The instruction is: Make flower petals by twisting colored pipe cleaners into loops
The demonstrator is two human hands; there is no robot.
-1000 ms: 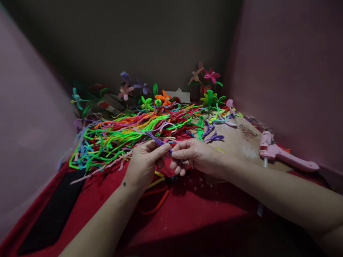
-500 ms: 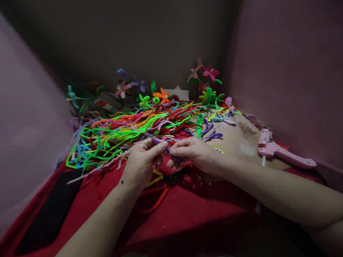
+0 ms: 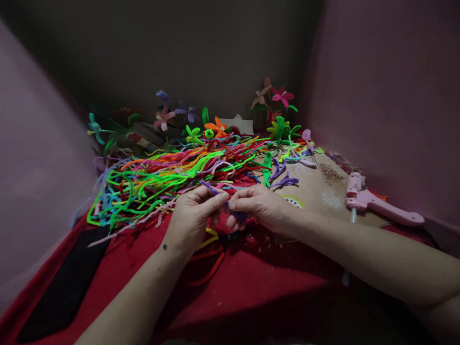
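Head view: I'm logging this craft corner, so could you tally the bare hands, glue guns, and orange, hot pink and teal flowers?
Bare hands: 2 (left hand, right hand)
Pink glue gun: 1
Orange flower: 1
Hot pink flower: 1
Teal flower: 1
Total: 6

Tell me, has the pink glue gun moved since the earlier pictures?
No. The pink glue gun keeps its place at the brown board's right side; only the view shifted.
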